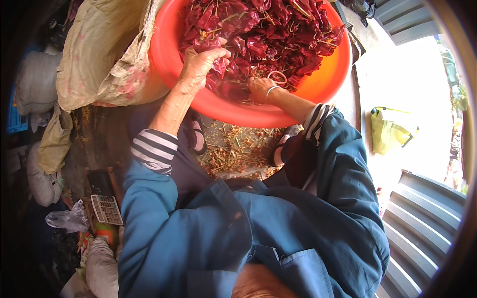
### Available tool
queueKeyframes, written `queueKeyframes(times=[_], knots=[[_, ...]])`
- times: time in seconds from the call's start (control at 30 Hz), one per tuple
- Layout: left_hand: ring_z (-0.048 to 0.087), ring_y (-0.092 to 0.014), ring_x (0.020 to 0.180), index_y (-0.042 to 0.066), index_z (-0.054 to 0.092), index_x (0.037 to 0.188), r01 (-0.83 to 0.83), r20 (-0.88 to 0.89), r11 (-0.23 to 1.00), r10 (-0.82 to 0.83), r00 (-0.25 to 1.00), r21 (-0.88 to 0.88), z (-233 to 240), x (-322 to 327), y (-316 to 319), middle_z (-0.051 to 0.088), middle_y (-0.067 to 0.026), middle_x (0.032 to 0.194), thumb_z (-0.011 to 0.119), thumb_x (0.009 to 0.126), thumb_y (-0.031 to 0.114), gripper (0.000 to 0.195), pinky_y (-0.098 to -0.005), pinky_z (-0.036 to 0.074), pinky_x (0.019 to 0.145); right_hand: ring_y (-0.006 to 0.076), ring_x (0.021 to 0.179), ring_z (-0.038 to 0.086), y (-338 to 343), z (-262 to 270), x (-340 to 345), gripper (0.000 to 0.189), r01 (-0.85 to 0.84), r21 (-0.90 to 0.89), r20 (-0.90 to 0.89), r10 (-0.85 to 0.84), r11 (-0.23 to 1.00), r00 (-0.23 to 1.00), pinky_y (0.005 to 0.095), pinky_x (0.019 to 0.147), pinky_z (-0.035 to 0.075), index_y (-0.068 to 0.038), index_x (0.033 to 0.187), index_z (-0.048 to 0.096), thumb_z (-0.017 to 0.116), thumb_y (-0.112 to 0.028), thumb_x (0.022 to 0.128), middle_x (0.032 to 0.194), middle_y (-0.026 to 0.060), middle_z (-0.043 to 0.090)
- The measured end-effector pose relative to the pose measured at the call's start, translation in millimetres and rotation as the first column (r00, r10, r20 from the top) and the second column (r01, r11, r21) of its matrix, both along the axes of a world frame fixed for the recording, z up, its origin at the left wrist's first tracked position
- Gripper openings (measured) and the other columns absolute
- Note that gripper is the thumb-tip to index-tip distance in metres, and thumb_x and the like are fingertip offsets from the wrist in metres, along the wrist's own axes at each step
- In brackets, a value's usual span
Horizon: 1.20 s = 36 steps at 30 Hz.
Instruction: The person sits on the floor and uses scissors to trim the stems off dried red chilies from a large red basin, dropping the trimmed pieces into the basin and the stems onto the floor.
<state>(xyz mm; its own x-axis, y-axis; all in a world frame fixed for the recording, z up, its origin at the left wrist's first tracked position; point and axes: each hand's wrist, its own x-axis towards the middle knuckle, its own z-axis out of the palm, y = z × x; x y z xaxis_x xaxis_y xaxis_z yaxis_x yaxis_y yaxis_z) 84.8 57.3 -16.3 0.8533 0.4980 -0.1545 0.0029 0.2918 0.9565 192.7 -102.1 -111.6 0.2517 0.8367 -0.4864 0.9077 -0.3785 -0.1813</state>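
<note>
A large red plastic basin (238, 113) lies before me, heaped with dried red chili peppers (279, 41), many with pale stems. My left hand (199, 63) is over the basin's left part, its fingers closed around dried peppers. Lower and to the right, my right hand (261, 89) reaches into the basin among peppers and stems; its fingertips are partly hidden, so what it grips does not show. The looped handle of a pair of scissors (277, 77) appears beside the right hand. A metal bangle circles the right wrist.
An open woven sack (108, 56) stands against the basin's left side. Cut stems and bits (234, 149) litter the floor between my feet. A calculator (107, 209) and filled sacks (100, 264) are at the lower left. On the right are a yellow-green bag (391, 130) and corrugated metal panels (421, 227).
</note>
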Motion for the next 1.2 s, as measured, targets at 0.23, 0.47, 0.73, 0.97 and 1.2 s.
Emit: queueKeyframes(times=[0.23,0.47,0.73,0.97,1.2], knots=[[0.063,-0.015,0.063,0.003,0.062,0.094,-0.041,0.023,0.999,0.041,0.999,-0.016,-4.8,0.8,0.2,0.066,-0.0079,0.078,0.063,0.078,0.001,0.016,-0.0270,0.053,0.057,0.0343,0.084,0.064,-4.9,-13.9,-0.4,0.029,-0.149,0.095,0.001,0.149,0.984,0.989,0.0428,0.070,0.052,0.003,0.105,0.054,0.049,-0.014,0.082,0.088,0.0184,0.065],[0.061,-0.015,0.059,0.002,0.063,0.081,-0.072,0.014,0.997,0.072,0.997,-0.029,-5.4,4.0,-1.5,0.064,-0.0062,0.073,0.065,0.073,0.000,0.008,-0.0265,0.050,0.054,0.0324,0.089,0.064,-0.8,-17.1,-2.3,0.022,-0.267,0.060,0.042,0.265,0.962,0.963,0.0425,0.073,0.051,-0.001,0.092,0.061,0.051,-0.017,0.082,0.091,0.0174,0.065],[0.063,-0.016,0.061,-0.001,0.064,0.080,-0.032,0.018,0.999,0.032,0.999,-0.029,-11.4,0.4,-0.7,0.065,-0.0081,0.072,0.064,0.074,0.000,0.006,-0.0276,0.049,0.055,0.0344,0.084,0.064,3.8,-16.3,6.0,0.023,-0.087,0.077,0.089,0.080,0.993,0.993,0.0430,0.072,0.051,0.000,0.095,0.057,0.055,-0.014,0.078,0.087,0.0187,0.065],[0.064,-0.016,0.070,-0.002,0.067,0.082,0.054,-0.090,0.999,-0.053,0.995,0.007,-17.0,-1.5,0.0,0.068,-0.0105,0.079,0.064,0.074,0.004,0.010,-0.0262,0.048,0.064,0.0107,0.057,0.061,10.2,52.2,56.2,0.031,0.607,0.055,-0.855,-0.277,0.793,0.439,0.0230,0.055,0.052,0.000,0.108,0.058,0.060,-0.005,0.077,0.077,0.0071,0.064],[0.062,-0.013,0.076,0.002,0.064,0.092,0.096,-0.201,0.994,-0.084,0.976,0.050,-17.7,-6.8,2.1,0.065,-0.0032,0.082,0.063,0.072,0.000,0.020,-0.0276,0.049,0.072,0.0133,0.067,0.065,17.7,79.2,46.9,0.026,0.713,0.175,-0.970,-0.006,0.679,0.244,0.0241,0.063,0.054,0.003,0.107,0.058,0.060,-0.002,0.081,0.085,0.0056,0.063]])
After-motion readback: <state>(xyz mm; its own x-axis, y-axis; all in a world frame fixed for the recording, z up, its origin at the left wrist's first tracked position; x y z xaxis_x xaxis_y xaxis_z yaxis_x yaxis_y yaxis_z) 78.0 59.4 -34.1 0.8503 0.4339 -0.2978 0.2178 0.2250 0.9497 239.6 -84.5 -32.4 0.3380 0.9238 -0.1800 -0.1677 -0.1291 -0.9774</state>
